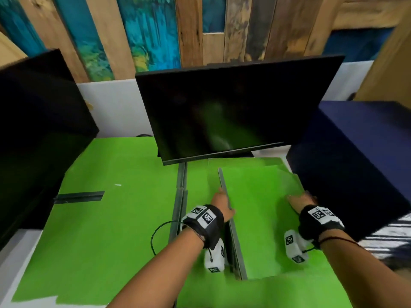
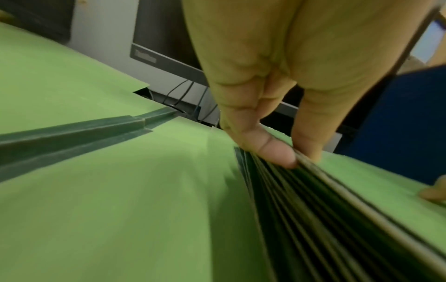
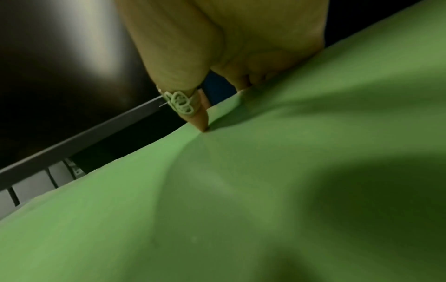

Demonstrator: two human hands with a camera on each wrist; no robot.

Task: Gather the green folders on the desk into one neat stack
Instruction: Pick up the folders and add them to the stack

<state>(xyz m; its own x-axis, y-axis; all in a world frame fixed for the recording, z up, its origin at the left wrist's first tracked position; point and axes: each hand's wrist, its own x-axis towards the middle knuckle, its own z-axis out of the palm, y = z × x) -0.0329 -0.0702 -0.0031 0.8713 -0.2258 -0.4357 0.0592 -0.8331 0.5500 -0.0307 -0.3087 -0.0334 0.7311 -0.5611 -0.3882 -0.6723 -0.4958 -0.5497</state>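
Observation:
A stack of green folders [image 1: 262, 207] lies right of centre on the desk, its dark spine edges facing left. My left hand [image 1: 220, 201] holds that left edge. In the left wrist view the thumb [image 2: 275, 152] presses the layered edges [image 2: 313, 219] and a finger lies on top. My right hand [image 1: 300, 198] grips the stack's right edge. In the right wrist view a ringed digit [image 3: 193, 114] presses on the top folder [image 3: 241, 190], and the other fingers drop behind its edge. More green folders lie flat at the left [image 1: 100, 207] and under the stack at the front [image 1: 222, 294].
A dark monitor [image 1: 222, 112] stands just behind the stack and a second one [image 1: 33, 130] is at the left. A dark blue box [image 1: 355, 163] stands close against the stack's right side. A thin black cable [image 1: 155, 236] loops near my left wrist.

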